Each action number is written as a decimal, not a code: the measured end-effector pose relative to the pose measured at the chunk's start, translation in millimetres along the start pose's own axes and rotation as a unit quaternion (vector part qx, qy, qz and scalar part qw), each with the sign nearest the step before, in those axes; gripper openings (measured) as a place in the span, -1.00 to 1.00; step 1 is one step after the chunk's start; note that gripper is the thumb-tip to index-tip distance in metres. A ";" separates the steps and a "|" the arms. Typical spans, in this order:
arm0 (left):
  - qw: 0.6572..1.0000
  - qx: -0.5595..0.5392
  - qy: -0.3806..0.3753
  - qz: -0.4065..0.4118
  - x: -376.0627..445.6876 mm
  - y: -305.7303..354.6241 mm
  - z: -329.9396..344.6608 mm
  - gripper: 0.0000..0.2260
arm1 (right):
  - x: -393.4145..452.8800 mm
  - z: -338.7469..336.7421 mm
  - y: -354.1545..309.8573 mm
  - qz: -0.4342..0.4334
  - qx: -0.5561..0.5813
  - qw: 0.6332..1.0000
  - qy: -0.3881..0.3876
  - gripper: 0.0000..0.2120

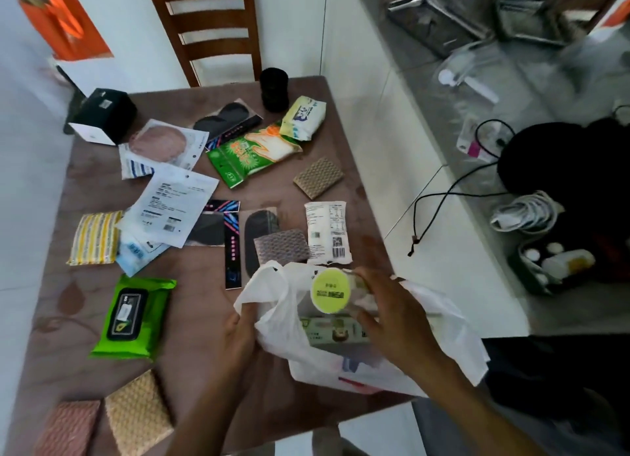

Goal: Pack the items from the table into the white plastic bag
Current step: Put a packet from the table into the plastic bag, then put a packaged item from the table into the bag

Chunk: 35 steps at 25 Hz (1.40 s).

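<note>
The white plastic bag (439,322) lies open at the table's near right edge. My left hand (238,336) grips its left rim and handle. My right hand (392,315) holds a clear jar with a yellow-green lid (329,293) at the bag's mouth, lid facing me. A green-printed box (332,331) shows inside the bag. Spread over the brown table (191,305) are a green wet-wipe pack (134,317), a green snack bag (250,153), a white tissue pack (303,118), a white barcode packet (328,232), sponges and flat packets.
A black cylinder (273,89) and a black box (102,114) stand at the table's far side, with a wooden chair (208,29) behind. Right of the table runs a grey counter (443,114) with cables, a black bag and metal trays.
</note>
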<state>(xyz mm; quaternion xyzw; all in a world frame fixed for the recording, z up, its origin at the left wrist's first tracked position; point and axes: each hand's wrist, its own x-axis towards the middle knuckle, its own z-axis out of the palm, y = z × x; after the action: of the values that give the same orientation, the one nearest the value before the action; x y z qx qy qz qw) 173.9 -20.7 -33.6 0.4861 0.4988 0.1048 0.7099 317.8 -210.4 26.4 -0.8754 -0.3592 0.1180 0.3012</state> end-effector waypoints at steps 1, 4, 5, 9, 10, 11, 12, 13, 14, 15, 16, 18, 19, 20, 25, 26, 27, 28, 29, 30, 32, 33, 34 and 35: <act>1.000 0.005 0.011 0.013 -3.3 1.4 2.4 -0.81 | 5.9 4.7 3.7 -0.019 -0.067 0.997 -0.023 -0.50; 0.999 0.023 -0.003 0.048 -7.2 1.5 -1.5 -0.74 | 20.0 27.1 19.6 -0.008 -0.238 0.963 -0.123 -0.47; 0.998 0.030 -0.005 0.046 -10.3 2.4 -2.7 -0.66 | 22.8 34.9 23.8 0.009 -0.252 0.959 -0.128 -0.54; 0.998 0.022 -0.020 0.060 -12.1 0.5 -3.3 -0.59 | 30.7 45.6 29.9 0.115 -0.177 0.964 -0.160 -0.87; 0.998 0.016 -0.020 0.059 -13.1 2.1 -1.8 -0.63 | 30.7 45.8 29.7 0.111 -0.158 0.959 -0.208 -0.84; 0.998 0.008 -0.026 0.062 -15.8 5.8 0.8 -0.69 | 28.9 47.0 30.4 0.135 -0.126 0.960 -0.212 -0.86; 0.998 0.002 -0.031 0.063 -17.1 8.1 2.8 -0.74 | 25.6 46.4 33.5 0.122 -0.137 0.961 -0.208 -0.86; 0.998 -0.007 -0.033 0.057 -17.5 10.4 4.6 -0.76 | 22.5 40.8 31.5 0.095 -0.155 0.964 -0.194 -0.78; 0.998 -0.013 -0.031 0.052 -16.6 10.1 5.0 -0.77 | 18.5 38.9 33.1 0.079 -0.162 0.966 -0.182 -0.71; 0.998 -0.021 -0.030 0.049 -16.4 10.6 4.7 -0.76 | 13.1 34.4 31.4 0.058 -0.179 0.963 -0.193 -0.68; 0.998 -0.021 -0.033 0.053 -18.4 12.7 5.1 -0.76 | 6.8 25.8 24.8 0.033 -0.167 0.959 -0.227 -0.70; 0.999 -0.020 -0.025 0.035 -17.5 9.7 1.7 -0.75 | 0.8 14.6 6.9 0.017 -0.119 0.964 -0.238 -0.67; 0.999 -0.020 -0.016 0.019 -15.8 7.2 -2.0 -0.74 | -2.4 8.7 -1.6 0.006 -0.081 0.969 -0.231 -0.64; 1.000 -0.015 -0.002 0.002 -16.9 6.1 -5.7 -0.74 | -5.5 1.8 -16.4 0.013 -0.014 0.972 -0.233 -0.62; 0.994 -0.091 -0.058 -0.013 -37.9 13.3 -26.8 -0.66 | 2.4 35.8 -109.2 -0.084 0.072 0.951 -0.289 -0.48; 0.993 -0.096 -0.068 -0.009 -43.1 17.4 -29.2 -0.68 | 2.3 47.5 -124.1 -0.097 0.059 0.950 -0.290 -0.51; 0.993 -0.098 -0.063 -0.001 -45.2 18.9 -33.7 -0.71 | 2.4 58.0 -135.7 -0.096 0.030 0.950 -0.295 -0.55; 0.994 -0.091 -0.052 0.009 -45.7 18.9 -39.7 -0.72 | 3.4 60.7 -148.5 -0.081 -0.022 0.951 -0.298 -0.61; 0.995 -0.093 -0.036 0.001 -44.2 17.9 -48.6 -0.72 | 6.2 59.3 -160.0 -0.076 -0.100 0.943 -0.309 -0.66; 0.995 -0.098 -0.017 -0.012 -42.0 13.9 -59.5 -0.70 | 8.7 55.4 -168.7 -0.082 -0.171 0.932 -0.309 -0.67; 0.995 -0.098 0.007 -0.022 -37.2 1.2 -83.2 -0.65 | 8.2 33.2 -185.2 -0.060 -0.242 0.915 -0.318 -0.50; 0.996 -0.077 0.034 -0.029 -35.4 -6.0 -93.2 -0.68 | 7.9 15.9 -190.8 -0.043 -0.270 0.904 -0.327 -0.41; 0.996 -0.044 0.075 -0.026 -33.4 -13.8 -103.4 -0.75 | 6.9 1.0 -192.6 -0.032 -0.295 0.896 -0.331 -0.37; 0.991 0.015 0.127 -0.026 -31.4 -24.3 -116.5 -0.80 | 7.4 -15.2 -196.4 -0.037 -0.315 0.893 -0.320 -0.35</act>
<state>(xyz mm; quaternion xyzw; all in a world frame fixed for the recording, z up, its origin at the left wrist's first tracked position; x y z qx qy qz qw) 56.3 15.4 -37.3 0.4663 0.5988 0.1397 0.6360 219.9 -101.8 158.7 -0.8252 -0.4869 0.2609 -0.1177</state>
